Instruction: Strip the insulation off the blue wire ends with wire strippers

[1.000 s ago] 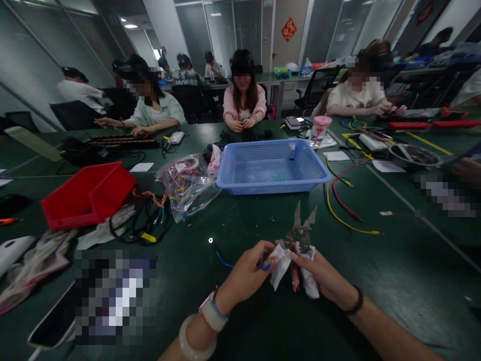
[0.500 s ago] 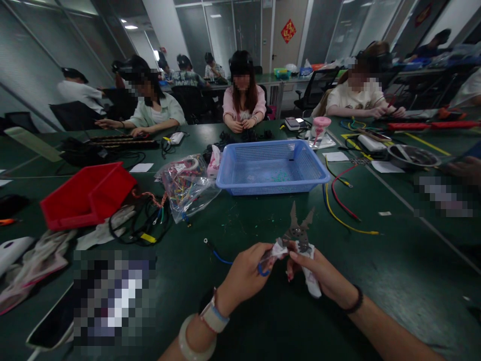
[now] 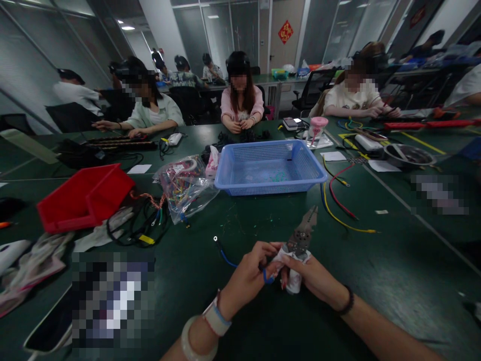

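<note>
Wire-stripping pliers (image 3: 301,238), jaws together, held above the green surface (image 3: 356,265) in front of the blue basket (image 3: 268,188); right hand (image 3: 314,277) closed around white-wrapped handles (image 3: 294,285), left hand (image 3: 248,271) curled around a blue wire (image 3: 226,258) against the handles

Pliers (image 3: 301,238): dull metal. Basket (image 3: 268,188): smooth perforated plastic. Bag (image 3: 184,188): glossy film. Gloves (image 3: 35,271): matt cloth.

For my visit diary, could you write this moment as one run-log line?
left hand: holding blue wire | right hand: gripping pliers, jaws closed | ahead: blue basket
</note>
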The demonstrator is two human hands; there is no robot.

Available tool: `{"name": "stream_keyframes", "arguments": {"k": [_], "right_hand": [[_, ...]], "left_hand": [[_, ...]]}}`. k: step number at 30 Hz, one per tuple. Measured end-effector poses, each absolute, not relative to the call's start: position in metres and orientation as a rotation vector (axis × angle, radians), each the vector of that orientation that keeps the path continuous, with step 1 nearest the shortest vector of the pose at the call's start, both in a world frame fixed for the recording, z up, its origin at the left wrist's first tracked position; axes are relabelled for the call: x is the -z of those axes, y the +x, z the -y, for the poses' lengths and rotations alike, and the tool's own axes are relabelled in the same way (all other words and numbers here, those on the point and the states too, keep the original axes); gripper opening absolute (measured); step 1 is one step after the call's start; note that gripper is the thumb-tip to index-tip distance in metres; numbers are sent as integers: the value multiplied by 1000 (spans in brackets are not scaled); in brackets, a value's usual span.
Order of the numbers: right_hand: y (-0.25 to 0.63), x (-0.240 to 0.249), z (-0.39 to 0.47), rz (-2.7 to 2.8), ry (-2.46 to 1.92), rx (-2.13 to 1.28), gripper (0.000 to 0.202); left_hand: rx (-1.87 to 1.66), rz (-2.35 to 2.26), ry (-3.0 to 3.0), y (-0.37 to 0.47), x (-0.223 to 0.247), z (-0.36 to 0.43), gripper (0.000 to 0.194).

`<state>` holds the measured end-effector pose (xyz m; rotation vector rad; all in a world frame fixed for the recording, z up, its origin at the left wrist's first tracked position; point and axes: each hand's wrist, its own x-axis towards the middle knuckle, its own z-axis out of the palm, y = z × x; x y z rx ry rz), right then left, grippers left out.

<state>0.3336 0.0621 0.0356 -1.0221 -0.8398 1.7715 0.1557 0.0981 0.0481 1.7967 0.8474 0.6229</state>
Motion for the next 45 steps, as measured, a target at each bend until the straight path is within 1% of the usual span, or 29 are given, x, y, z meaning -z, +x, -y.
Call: {"name": "stream_keyframes", "arguments": {"k": [4,6,8,9,12,14,16,18,20,21,23,29,32,34,38,42,45], "right_hand": [[346,-45,-67,782,-1041,-1655,39],[355,-50,-70,779,-1076,-1572,37],[364,-53,-73,860,-1138,-1492,35],[368,-54,-74,928,-1183,-1446,34],[380,-51,-76,1153,-1394,-1230,34],[387,-47,-76,1301,-1554,-1029,33],[392,-43,-75,1461,-1636,-810,29],[396,-41,-75,1616,-1630,-624,27],[399,-40,-75,1724,-1614,-487,31],[399,-40,-75,1760,-1618,-443,34],[400,-39,-76,1800,-1641,-393,35],[399,-33,-77,1831,-1680,-384,31],[399,-29,-77,1822,-1691,-368,35],[400,-28,-77,1823,-1700,-370,39],[403,-25,-77,1801,-1719,-356,44],[407,-20,-76,1765,-1722,-365,44],[410,-16,-75,1741,-1732,-358,46]], "left_hand": [[-685,-942,1833,155,-48,-95,39],[-726,-942,1908,153,-53,-95,33],[-730,-918,1979,151,-59,-97,17],[-713,-914,2000,151,-62,-98,12],[-596,-922,2041,150,-68,-100,22],[-499,-922,2060,150,-68,-101,25],[-427,-943,2074,150,-66,-102,23],[-375,-991,2078,151,-63,-102,17],[-337,-1044,2079,152,-61,-102,13],[-318,-1057,2079,152,-61,-102,14],[-277,-1048,2091,153,-61,-102,16],[-176,-978,2248,154,-62,-104,22],[-123,-941,2376,154,-61,-105,16],[-103,-904,2439,154,-60,-106,19],[-185,-900,2421,150,-59,-108,16],[-228,-845,2485,145,-52,-111,12],[-254,-828,2506,143,-45,-114,17]]}}
